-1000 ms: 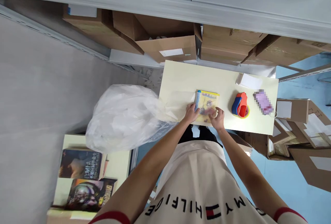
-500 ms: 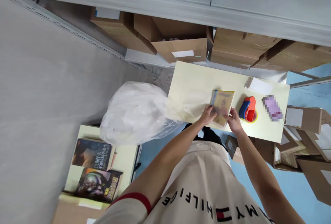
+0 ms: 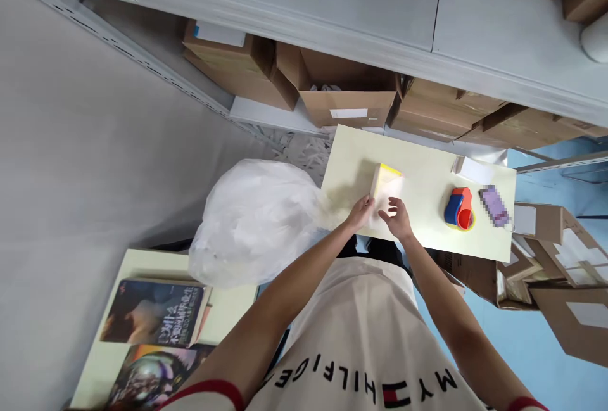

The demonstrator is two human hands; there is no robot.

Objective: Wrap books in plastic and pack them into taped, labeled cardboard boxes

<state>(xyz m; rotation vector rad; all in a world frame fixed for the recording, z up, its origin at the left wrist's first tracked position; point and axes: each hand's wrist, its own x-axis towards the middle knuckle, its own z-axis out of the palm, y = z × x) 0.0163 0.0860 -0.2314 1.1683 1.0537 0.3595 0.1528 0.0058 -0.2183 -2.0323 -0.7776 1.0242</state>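
Over the cream table [image 3: 422,164] a book [image 3: 390,171] stands tilted, with a yellow edge at its top. A thin whitish, see-through sheet [image 3: 387,190] seems to cover most of it. My left hand [image 3: 361,211] grips the book's lower left side. My right hand [image 3: 397,217] is beside its lower right part, fingers spread apart; whether the fingertips touch it I cannot tell. Left of the table bulges a big heap of white film [image 3: 256,221], one end reaching over the table's left edge. To the right of my hands lies a red and blue tape dispenser [image 3: 460,208].
White slips [image 3: 475,170] and a blurred purple phone [image 3: 494,206] lie at the table's right. Cardboard boxes [image 3: 349,107] fill the grey shelf [image 3: 294,12] behind. More cartons [image 3: 570,309] stand at right. Dark-covered books [image 3: 154,313] are on a side table at lower left.
The book has moved left and been tipped up, its printed cover now hidden under whitish sheet. My right hand has let go and opened. The whole view has shifted slightly.
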